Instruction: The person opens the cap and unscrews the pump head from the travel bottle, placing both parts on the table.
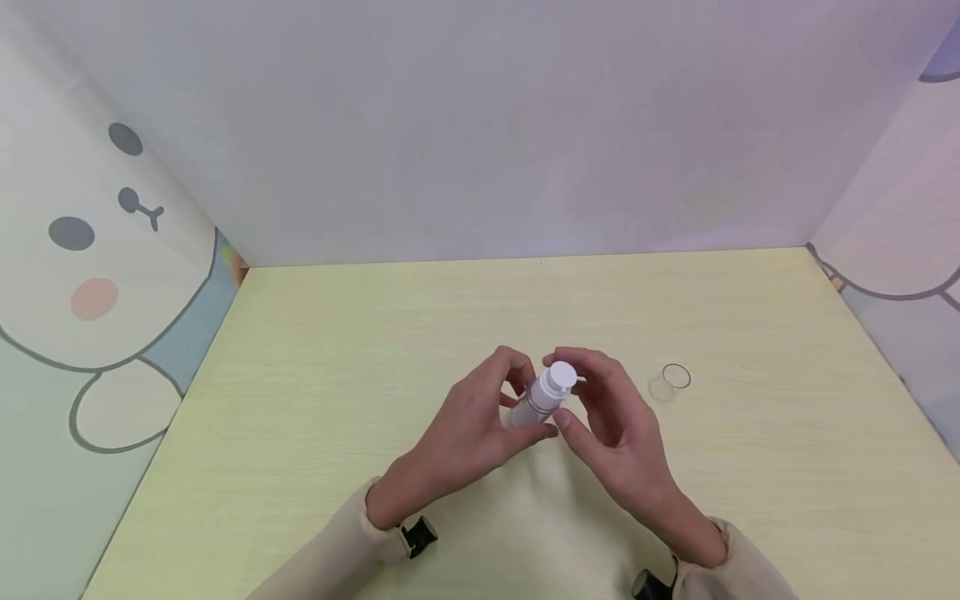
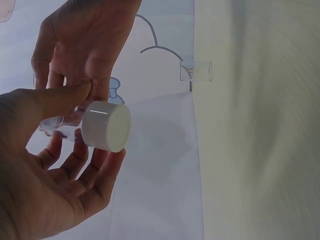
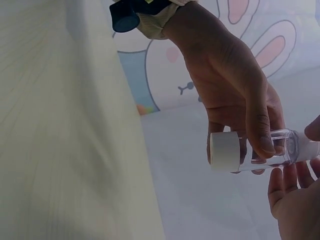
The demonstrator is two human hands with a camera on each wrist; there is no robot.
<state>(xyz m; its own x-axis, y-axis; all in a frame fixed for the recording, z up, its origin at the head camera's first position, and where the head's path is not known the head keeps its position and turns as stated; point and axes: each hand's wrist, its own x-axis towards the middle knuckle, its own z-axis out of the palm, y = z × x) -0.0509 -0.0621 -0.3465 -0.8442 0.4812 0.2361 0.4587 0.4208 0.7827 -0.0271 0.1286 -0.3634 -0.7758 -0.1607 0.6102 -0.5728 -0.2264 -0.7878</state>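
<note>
While your left hand has its fingers curled round the clear bottle, tilted up over the table, I'd want that grip snug but not crushing, since the walls look slick. Right hand's thumb and fingers seem to be pinching around the white top, so imo do any twisting square to the bottle's axis, and mind your knuckles around the clear cup off to the right.
</note>
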